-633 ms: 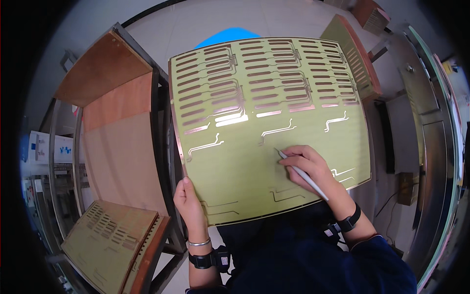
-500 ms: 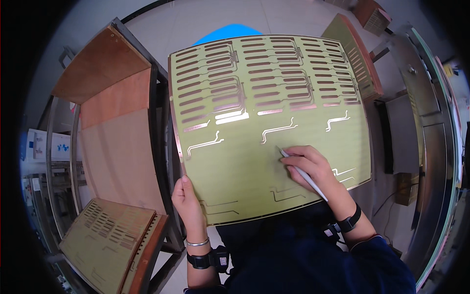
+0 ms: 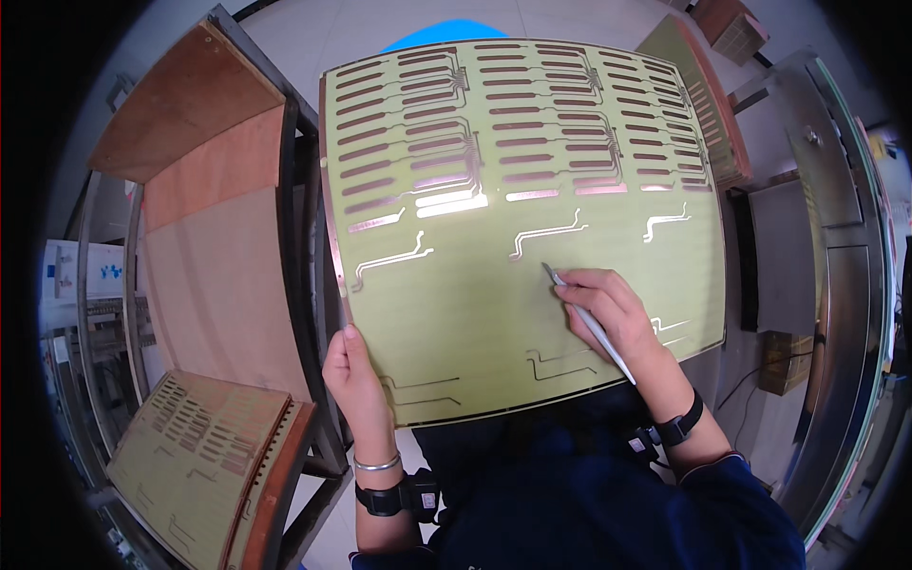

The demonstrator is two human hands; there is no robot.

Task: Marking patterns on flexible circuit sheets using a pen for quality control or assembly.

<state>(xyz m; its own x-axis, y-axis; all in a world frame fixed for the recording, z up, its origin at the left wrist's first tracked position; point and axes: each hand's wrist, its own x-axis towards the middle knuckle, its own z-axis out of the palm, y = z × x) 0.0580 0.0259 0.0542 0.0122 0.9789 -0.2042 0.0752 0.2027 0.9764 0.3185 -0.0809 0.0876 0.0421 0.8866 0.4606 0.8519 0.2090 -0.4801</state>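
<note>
At far left, a stack of patterned panels [image 3: 195, 465] leans on the wooden rack [image 3: 228, 294], just apart from the work. Next comes the left hand [image 3: 356, 375], pinching the near part of the left edge of the large green panel [image 3: 456, 318], thumb on top; its other fingers are partly hidden. That panel lies in front of the person, its near edge over the dark clothing; what bears its weight is out of sight. A firm but gentle grip at the rim would best steady it without bending it.

Toward the middle, the tip of a slim grey pen-shaped tool [image 3: 602, 334] points just below the central copper trace [image 3: 551, 231]; whether it touches cannot be told. To its right, the right hand [image 3: 608, 304] pinches the tool near the tip, fingers drawn together. Small, light strokes suit this hold, with the wrist loose and the tip clear of neighbouring lines. Tilting the panel against glare would help the eye.
</note>
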